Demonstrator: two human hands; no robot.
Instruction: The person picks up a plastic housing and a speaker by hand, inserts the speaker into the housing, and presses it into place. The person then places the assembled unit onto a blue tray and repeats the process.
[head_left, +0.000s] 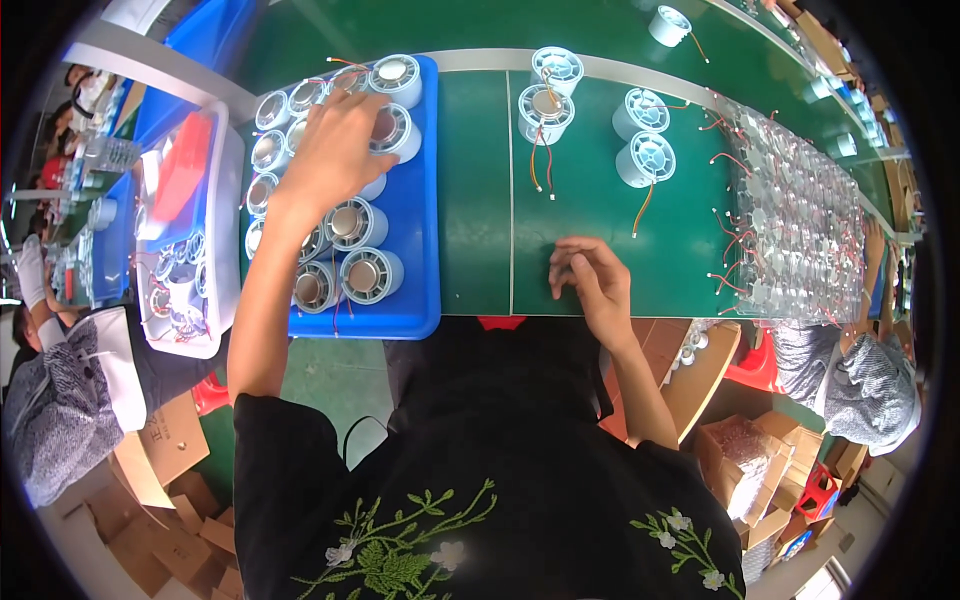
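Observation:
My left hand (335, 150) reaches into the blue tray (415, 285). Its thumb and fingers close round the side of a white cylindrical housing (397, 135) with a round metal disc in its top. Several like housings stand packed about it in the tray, among them a housing (370, 275) in the front row; thin red and black wires trail from some. At the table's near edge, my right hand (595, 285) hovers with loosely bent fingers and the thumb apart, nothing visible in it. Ahead of it stand white ribbed housings (646, 158) with coloured wires.
At the right lies a clear plastic tray (800, 200) of wired parts. A white bin (225, 230) holding a red item and more housings sits left of the blue tray. Co-workers sit at both sides; cardboard boxes (175, 430) lie on the floor.

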